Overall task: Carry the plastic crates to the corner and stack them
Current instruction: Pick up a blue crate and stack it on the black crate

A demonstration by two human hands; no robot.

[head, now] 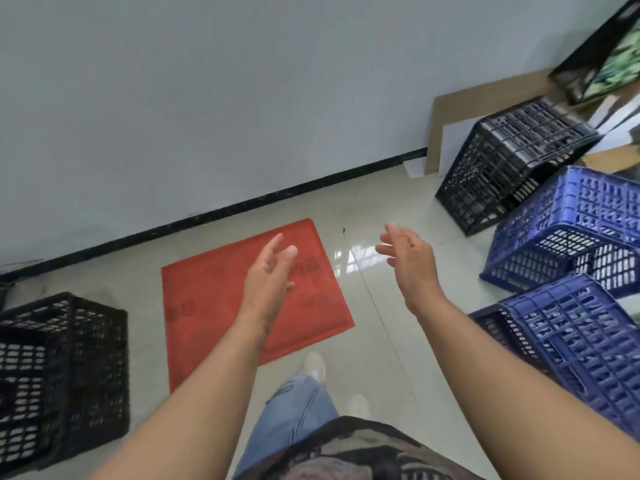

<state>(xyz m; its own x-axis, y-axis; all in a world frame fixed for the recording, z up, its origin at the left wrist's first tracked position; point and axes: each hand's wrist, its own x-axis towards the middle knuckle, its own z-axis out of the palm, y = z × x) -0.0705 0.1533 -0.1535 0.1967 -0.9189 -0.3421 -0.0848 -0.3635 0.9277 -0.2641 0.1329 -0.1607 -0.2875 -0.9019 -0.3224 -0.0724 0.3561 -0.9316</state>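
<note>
My left hand (268, 275) and my right hand (410, 259) are stretched out in front of me over the floor, both empty with fingers apart. A black plastic crate (62, 372) stands on the floor at the far left. At the right, a black crate (509, 164) lies upside down near the wall. Next to it, closer to me, a blue crate (571, 230) lies upside down, and a second blue crate (571, 344) lies tilted right beside my right forearm. Neither hand touches a crate.
A red mat (214, 299) lies on the tiled floor under my hands. A grey wall with a black skirting strip (242, 206) runs across ahead. Cardboard sheets (460, 109) and a framed picture (602, 60) lean at the far right. My feet and jeans (294, 410) show below.
</note>
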